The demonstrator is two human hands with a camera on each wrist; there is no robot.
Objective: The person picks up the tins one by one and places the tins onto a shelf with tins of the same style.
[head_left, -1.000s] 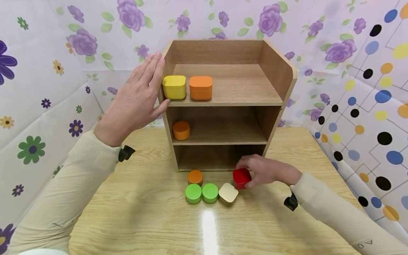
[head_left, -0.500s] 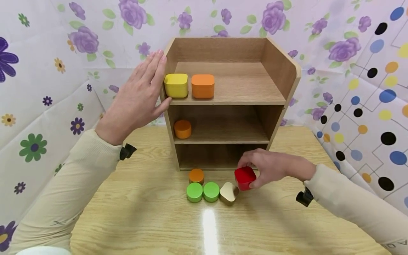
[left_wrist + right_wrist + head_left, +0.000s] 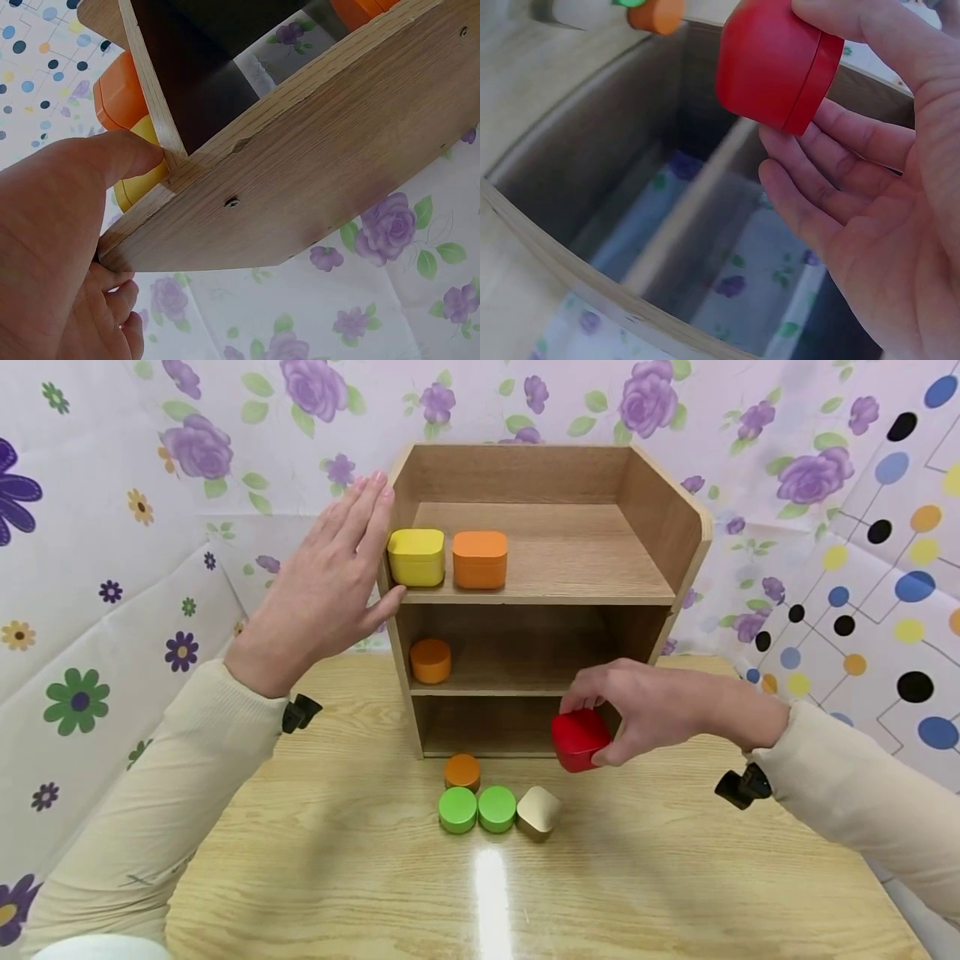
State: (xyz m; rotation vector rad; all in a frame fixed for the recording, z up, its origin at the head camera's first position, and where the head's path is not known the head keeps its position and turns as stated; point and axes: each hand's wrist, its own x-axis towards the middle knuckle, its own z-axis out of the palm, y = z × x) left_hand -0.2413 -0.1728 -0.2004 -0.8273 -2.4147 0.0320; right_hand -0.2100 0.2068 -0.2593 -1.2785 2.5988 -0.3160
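A small wooden shelf unit [image 3: 525, 598] stands on the table. My left hand [image 3: 322, 581] rests on its left side panel, fingers straight; in the left wrist view the thumb [image 3: 135, 154] touches the panel's front edge. My right hand [image 3: 637, 710] pinches a red rounded box [image 3: 581, 739] between thumb and fingers, raised in front of the bottom compartment. The right wrist view shows the red box [image 3: 776, 67] close up. A yellow box [image 3: 417, 558] and an orange box [image 3: 480, 560] sit on the top shelf. One round orange box [image 3: 431, 661] sits at the middle shelf's left.
On the table before the shelf unit stand another round orange box [image 3: 462, 772], two green round boxes [image 3: 457, 810] side by side and a beige-gold box [image 3: 538, 812]. A white rounded rim [image 3: 101, 947] shows at the bottom left. Patterned cloths hang behind and at both sides.
My right hand has lifted the red box off the table and up toward the bottom compartment. The left hand has stayed on the side panel.
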